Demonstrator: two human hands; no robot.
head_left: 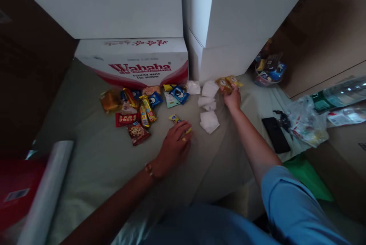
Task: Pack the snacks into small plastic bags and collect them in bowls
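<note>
Hands work apart on the grey-green cloth-covered surface (94, 153). The left hand (174, 144) lies palm down, fingers curled over one small yellow and blue wrapped sweet (174, 118) whose long axis runs from far left to near right, though I cannot tell whether it grips or merely presses; the right hand (233, 100), reached farther out, is clamped on what look like two yellow-orange plastic snack packets (228, 83). Between the hands lie about five white folded paper squares (209, 122), and left of the sweet, nearer the left hand, sits one heap of roughly a dozen mixed coloured snack packets (137, 109).
</note>
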